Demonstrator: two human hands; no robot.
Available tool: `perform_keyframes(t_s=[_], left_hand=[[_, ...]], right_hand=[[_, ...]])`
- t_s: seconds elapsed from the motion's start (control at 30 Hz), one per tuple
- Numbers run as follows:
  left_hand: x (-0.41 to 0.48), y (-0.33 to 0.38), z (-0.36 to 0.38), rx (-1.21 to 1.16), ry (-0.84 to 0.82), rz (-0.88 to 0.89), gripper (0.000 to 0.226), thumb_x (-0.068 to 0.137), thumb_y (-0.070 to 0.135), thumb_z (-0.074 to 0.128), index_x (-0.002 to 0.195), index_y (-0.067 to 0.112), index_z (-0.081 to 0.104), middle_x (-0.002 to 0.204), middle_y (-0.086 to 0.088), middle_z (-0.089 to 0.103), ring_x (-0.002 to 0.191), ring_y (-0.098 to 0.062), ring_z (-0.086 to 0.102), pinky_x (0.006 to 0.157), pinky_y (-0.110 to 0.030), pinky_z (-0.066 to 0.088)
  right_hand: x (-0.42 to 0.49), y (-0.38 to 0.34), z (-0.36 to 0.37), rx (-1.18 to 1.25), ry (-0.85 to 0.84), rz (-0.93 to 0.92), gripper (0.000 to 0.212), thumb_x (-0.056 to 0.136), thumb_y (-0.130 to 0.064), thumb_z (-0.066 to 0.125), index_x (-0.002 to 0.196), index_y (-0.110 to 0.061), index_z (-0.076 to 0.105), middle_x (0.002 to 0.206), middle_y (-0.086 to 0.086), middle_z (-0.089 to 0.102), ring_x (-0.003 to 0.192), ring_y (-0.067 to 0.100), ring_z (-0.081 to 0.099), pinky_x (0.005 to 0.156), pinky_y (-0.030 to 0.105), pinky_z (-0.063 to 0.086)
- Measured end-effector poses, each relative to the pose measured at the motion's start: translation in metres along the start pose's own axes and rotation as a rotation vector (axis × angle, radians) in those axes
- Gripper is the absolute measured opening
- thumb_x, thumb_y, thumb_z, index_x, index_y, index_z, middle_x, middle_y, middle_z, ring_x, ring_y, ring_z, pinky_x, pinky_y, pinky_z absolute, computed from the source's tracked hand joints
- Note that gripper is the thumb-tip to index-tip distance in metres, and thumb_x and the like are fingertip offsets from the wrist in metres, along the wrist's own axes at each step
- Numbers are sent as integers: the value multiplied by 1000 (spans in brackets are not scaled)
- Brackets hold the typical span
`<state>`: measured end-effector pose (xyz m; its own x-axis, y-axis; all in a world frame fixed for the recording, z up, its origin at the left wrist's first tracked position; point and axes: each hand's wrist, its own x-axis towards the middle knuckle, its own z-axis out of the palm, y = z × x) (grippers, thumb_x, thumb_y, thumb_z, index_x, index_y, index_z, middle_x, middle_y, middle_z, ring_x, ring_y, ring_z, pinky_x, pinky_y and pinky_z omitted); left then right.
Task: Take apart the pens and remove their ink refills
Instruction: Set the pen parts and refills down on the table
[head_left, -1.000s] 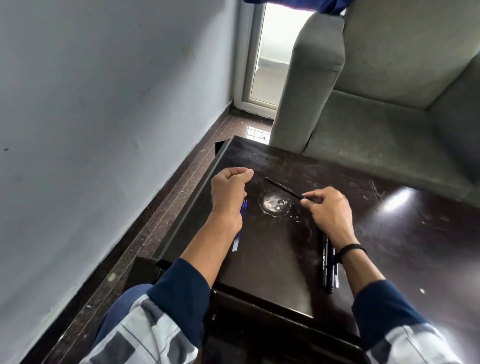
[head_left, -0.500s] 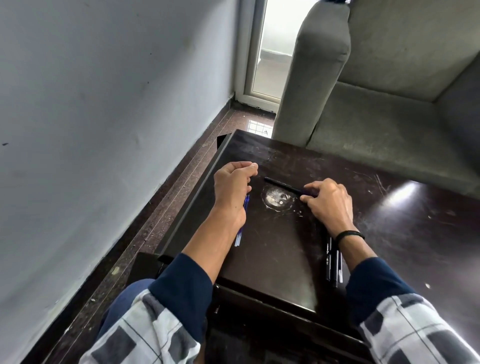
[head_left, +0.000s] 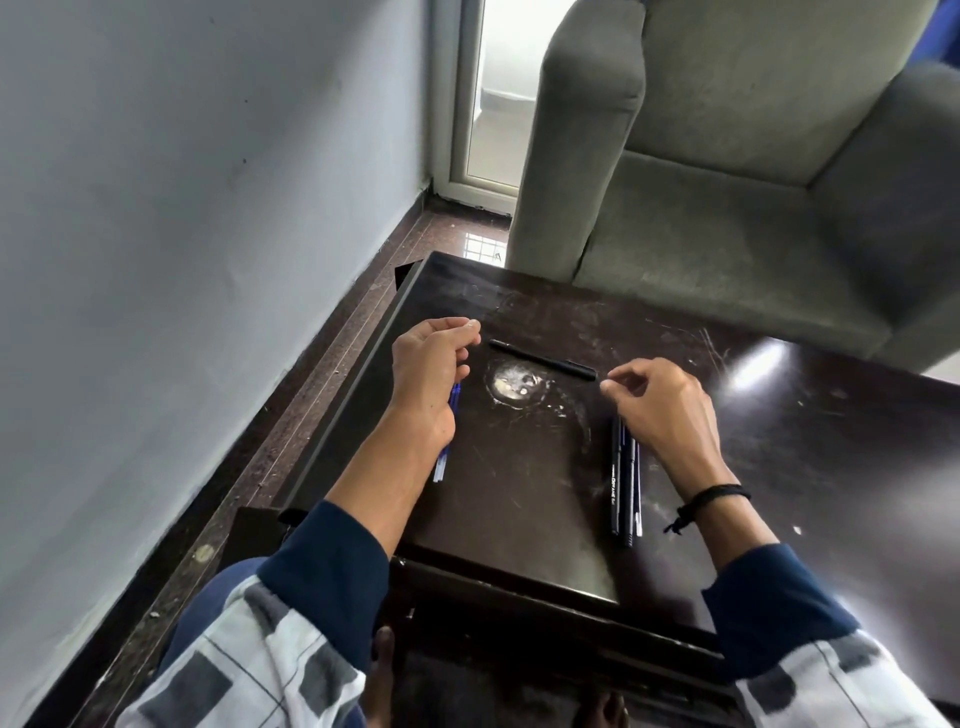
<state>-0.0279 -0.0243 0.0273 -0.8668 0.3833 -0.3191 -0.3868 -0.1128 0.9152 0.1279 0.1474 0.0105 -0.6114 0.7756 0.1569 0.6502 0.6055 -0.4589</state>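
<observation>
A black pen lies flat on the dark table, slanting from upper left to lower right. My right hand hovers just right of the pen's lower end, fingers loosely curled with nothing in them. My left hand hangs to the left of the pen, fingers curled with thumb near the index tip, and nothing shows in it. Thin blue refills lie on the table, partly hidden under my left wrist. A bundle of black pens lies lengthwise below my right hand.
A round pale scuff mark sits on the table between my hands. A grey armchair stands against the table's far edge. The wall runs close along the left, with a strip of floor between.
My right hand let go of the black pen and pulled back to the right; the pen now lies alone on the table. My left hand stayed where it was.
</observation>
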Motion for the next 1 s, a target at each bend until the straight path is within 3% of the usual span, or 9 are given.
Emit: perform_keyframes(t_s=[0.13, 0.33, 0.57, 0.77, 0.93, 1.0], left_hand=[[-2, 0, 2, 17, -3, 4, 15, 92, 14, 69, 105, 10, 74, 91, -1, 70, 83, -10, 60, 73, -21, 54], [-2, -1, 1, 24, -7, 1, 14, 91, 15, 69, 104, 12, 74, 92, -1, 72, 86, -11, 62, 77, -23, 54], [-1, -2, 1, 28, -12, 10, 7, 92, 15, 68, 97, 15, 74, 91, -2, 72, 85, -11, 62, 76, -23, 55], [0, -3, 1, 35, -16, 19, 9, 92, 16, 69, 100, 14, 74, 92, -2, 72, 86, -11, 63, 76, -22, 55], [-1, -4, 1, 38, -34, 19, 7, 91, 16, 70, 97, 16, 74, 92, -1, 72, 87, -12, 63, 78, -24, 54], [-1, -4, 1, 38, -37, 18, 7, 91, 16, 70, 96, 16, 74, 92, -1, 72, 87, -12, 63, 78, -25, 54]], right_hand=[[-17, 4, -23, 6, -158, 101, 6, 90, -35, 73, 94, -32, 77, 81, -20, 66, 88, 15, 66, 77, 30, 48], [-36, 16, -32, -63, -221, 205, 6, 88, -30, 74, 82, -32, 75, 89, -5, 73, 90, 23, 68, 72, 30, 46], [-31, 11, -28, -124, -259, 178, 11, 82, -35, 80, 74, -29, 73, 84, -3, 74, 85, 25, 69, 76, 35, 56], [-38, -2, -6, -287, -254, 113, 12, 80, -33, 75, 87, -24, 74, 91, 5, 74, 89, 33, 70, 69, 32, 49], [-40, -12, -5, -160, -357, 105, 7, 79, -35, 79, 79, -29, 76, 85, -5, 74, 86, 23, 70, 70, 30, 48], [-40, -13, -5, -129, -317, 103, 10, 78, -36, 79, 78, -29, 72, 85, -6, 73, 87, 23, 69, 71, 31, 48]])
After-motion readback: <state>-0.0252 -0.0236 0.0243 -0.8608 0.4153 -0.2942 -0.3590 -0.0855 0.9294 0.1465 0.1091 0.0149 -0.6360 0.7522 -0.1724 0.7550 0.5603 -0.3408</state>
